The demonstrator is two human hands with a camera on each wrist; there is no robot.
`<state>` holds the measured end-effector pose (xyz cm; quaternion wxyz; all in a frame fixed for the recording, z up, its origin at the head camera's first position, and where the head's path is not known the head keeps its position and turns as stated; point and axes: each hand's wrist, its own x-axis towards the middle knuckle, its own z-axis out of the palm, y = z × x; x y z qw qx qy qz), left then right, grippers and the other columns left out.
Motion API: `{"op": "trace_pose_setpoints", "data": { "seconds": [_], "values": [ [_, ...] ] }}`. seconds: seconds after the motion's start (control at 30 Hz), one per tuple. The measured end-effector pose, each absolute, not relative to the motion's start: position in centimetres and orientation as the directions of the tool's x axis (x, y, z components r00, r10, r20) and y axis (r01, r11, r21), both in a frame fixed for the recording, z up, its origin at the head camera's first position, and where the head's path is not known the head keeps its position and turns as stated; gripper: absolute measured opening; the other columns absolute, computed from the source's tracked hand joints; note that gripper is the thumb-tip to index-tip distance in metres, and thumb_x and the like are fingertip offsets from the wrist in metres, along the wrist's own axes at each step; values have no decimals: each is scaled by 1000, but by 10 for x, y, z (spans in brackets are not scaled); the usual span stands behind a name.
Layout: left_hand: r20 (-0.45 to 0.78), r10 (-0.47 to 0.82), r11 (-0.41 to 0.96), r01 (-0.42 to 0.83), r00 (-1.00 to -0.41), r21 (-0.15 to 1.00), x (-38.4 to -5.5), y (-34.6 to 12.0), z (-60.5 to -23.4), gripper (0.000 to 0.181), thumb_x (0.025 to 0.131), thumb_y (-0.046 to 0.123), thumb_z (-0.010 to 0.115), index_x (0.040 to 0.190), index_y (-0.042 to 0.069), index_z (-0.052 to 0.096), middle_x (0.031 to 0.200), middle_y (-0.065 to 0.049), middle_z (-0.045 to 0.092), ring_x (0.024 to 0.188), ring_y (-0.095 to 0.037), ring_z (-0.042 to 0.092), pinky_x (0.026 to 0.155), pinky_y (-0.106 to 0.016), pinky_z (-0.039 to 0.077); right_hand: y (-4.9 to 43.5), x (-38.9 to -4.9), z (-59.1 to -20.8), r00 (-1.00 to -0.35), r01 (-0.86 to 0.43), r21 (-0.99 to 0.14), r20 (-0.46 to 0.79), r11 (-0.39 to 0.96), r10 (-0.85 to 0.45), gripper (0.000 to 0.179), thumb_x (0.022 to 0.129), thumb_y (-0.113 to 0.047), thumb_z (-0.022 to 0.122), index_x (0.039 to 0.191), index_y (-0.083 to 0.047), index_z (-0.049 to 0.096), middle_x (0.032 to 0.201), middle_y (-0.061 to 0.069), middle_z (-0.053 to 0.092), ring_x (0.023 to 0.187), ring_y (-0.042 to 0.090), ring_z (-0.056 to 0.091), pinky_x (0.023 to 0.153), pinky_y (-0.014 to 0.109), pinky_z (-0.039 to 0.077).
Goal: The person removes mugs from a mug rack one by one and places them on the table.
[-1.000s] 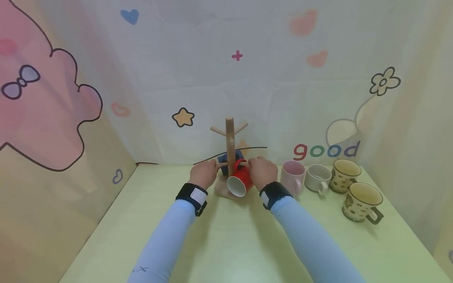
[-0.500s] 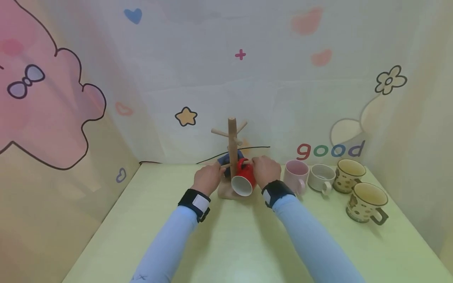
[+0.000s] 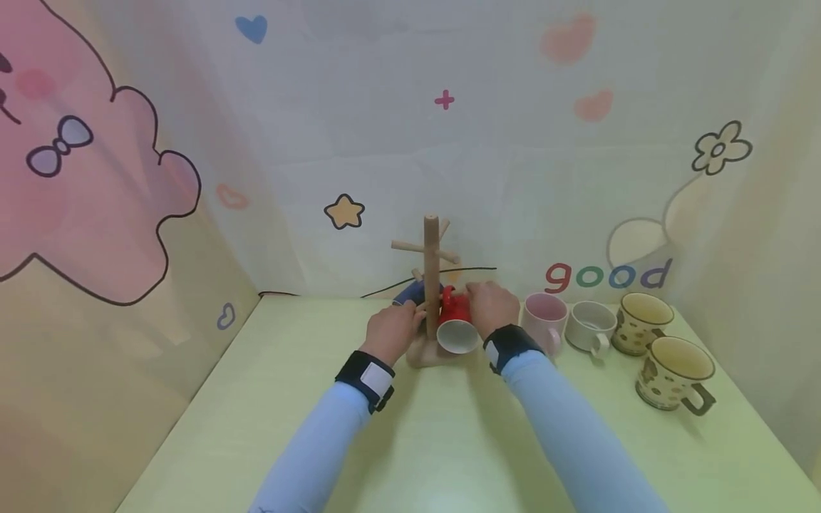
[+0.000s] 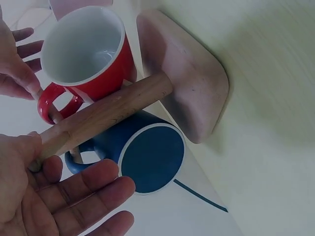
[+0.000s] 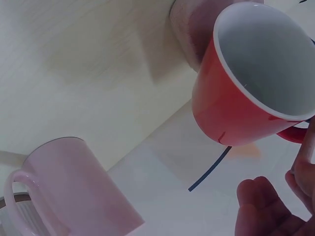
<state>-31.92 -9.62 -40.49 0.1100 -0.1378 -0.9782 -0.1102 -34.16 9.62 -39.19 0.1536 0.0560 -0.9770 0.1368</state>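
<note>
Rack pegs (image 3: 422,307) are pinched by left hand (image 3: 390,333) and right hand (image 3: 494,306), red mug (image 3: 455,313) hung between, pink mug (image 3: 536,325) near the right.

On the rack (image 3: 432,260), one mug (image 3: 457,312) right, another mug (image 3: 409,292) behind left; farther right, four cups (image 3: 586,329).

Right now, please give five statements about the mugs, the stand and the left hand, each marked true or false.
1. The red mug and the blue mug hang on the wooden stand. True.
2. The red mug is red inside. False: its inside is white.
3. The pink mug and the white mug stand on the table. True.
4. The pink mug lies on its side. False: it stands upright.
5. The left hand pinches a peg of the wooden stand. True.
</note>
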Motion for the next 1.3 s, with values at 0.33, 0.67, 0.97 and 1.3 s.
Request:
{"op": "trace_pose_setpoints", "data": {
  "seconds": [0.33, 0.67, 0.97, 1.3],
  "values": [
    [250, 261, 938, 306, -932, 161, -315, -98, -403, 31, 103, 37, 53, 90, 8, 55, 62, -5, 50, 55, -21, 53, 47, -34, 42, 98, -341, -384, -965, -160, -240, 243, 957, -100, 31, 100, -17, 61, 129, -12, 67, 114, 15, 70, 101, 32, 65, 83, 50, 56],
    [191, 269, 953, 290, -944, 91, -318, -110, -397, 37, 102, 43, 53, 91, 9, 60, 63, -4, 51, 56, -20, 53, 47, -32, 42, 72, -331, -372, -956, -190, -172, 255, 967, -143, 34, 98, -30, 62, 123, -8, 67, 101, 16, 66, 86, 31, 61, 74, 47, 57],
    [133, 255, 961, 266, -958, 77, -316, -124, -393, 32, 93, 40, 69, 99, 8, 68, 67, -1, 56, 59, -17, 55, 50, -34, 47, 29, -309, -374, -956, -237, -206, 222, 949, -191, 55, 98, -58, 49, 78, -12, 72, 57, 3, 55, 53, 20, 56, 47, 32, 45],
    [84, 235, 970, 239, -968, 39, -317, -134, -403, 34, 93, 40, 70, 99, 6, 67, 71, -3, 60, 64, -21, 60, 57, -39, 52, 10, -307, -385, -990, -109, -203, 112, 973, -88, 54, 96, -60, 51, 97, -15, 79, 58, 4, 57, 57, 22, 57, 54, 33, 48]
  ]
}}
